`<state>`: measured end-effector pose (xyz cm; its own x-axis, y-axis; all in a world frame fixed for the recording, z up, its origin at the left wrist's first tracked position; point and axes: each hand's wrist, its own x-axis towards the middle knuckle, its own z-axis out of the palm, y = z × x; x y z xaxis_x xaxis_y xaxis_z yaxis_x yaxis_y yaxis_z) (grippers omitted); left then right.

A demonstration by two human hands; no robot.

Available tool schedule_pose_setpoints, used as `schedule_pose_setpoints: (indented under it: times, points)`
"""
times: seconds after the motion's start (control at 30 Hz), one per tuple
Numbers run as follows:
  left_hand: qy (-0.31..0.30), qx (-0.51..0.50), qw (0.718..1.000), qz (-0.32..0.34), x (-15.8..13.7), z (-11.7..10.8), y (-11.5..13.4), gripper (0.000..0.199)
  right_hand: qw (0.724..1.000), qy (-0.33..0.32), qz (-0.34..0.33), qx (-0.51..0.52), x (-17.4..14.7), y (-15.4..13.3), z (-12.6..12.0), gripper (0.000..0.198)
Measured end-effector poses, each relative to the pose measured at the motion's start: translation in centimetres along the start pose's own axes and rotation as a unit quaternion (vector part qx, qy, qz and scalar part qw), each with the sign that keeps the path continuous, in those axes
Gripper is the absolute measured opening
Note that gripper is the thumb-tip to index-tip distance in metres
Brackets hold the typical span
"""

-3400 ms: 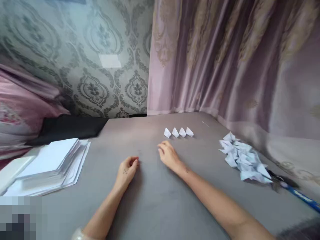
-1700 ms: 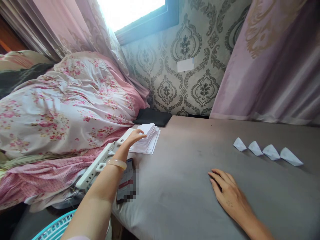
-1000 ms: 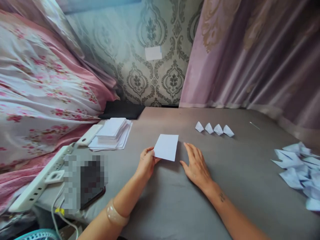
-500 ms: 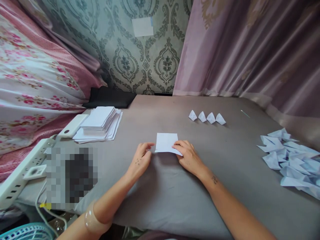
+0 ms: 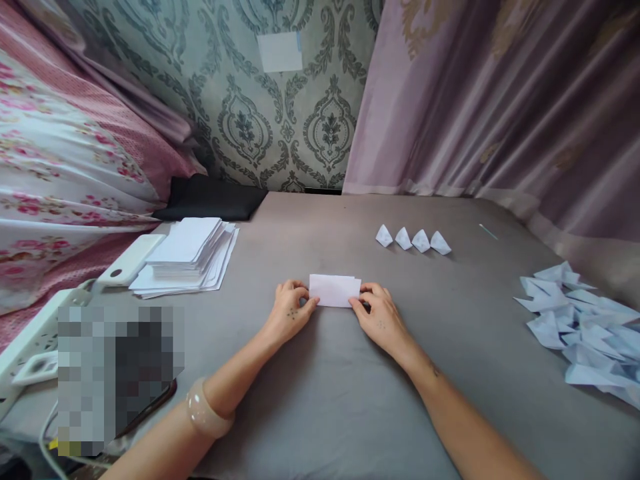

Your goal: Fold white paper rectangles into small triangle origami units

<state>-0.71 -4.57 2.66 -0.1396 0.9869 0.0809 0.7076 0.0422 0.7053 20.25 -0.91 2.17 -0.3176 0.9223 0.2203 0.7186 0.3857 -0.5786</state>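
Between my two hands is a white sheet of paper (image 5: 334,291), folded over into a wide, low rectangle whose top layers do not quite line up. My left hand (image 5: 293,305) pinches its left end between thumb and fingers. At the opposite end, my right hand (image 5: 375,310) grips the lower right corner with the thumb in front and fingers behind. Beyond the hands, to the right, a short row of small folded paper pieces (image 5: 421,241) stands on the grey cloth surface (image 5: 300,233).
A stack of white paper (image 5: 185,241) lies at the left, beside a white device (image 5: 131,260) and a power strip (image 5: 30,340). A black folded item (image 5: 213,197) rests behind it. Folded paper shapes (image 5: 590,320) are heaped at the right. A thin stick (image 5: 488,231) lies far right.
The square sheet has become a folded rectangle. My left hand has moved right and taken hold of its left end; my right hand still holds the right side. The view has shifted slightly.
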Motion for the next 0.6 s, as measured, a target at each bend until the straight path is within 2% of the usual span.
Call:
schedule_pose_setpoints:
  times: [0.13, 0.37, 0.6]
  points:
    - [0.025, 0.014, 0.999, -0.017, 0.1, 0.4, -0.1, 0.022, 0.999, 0.034, 0.010, -0.014, 0.2, 0.3, 0.7, 0.032]
    - [0.057, 0.047, 0.997, 0.020, 0.1, 1.2, -0.8, 0.026, 0.998, 0.043, 0.038, -0.037, 0.5, 0.2, 1.1, 0.027]
    - [0.040, 0.055, 0.998, 0.017, -0.1, 1.0, -0.4, 0.023, 0.998, 0.037, 0.052, -0.016, 0.6, 0.0, 0.8, 0.025]
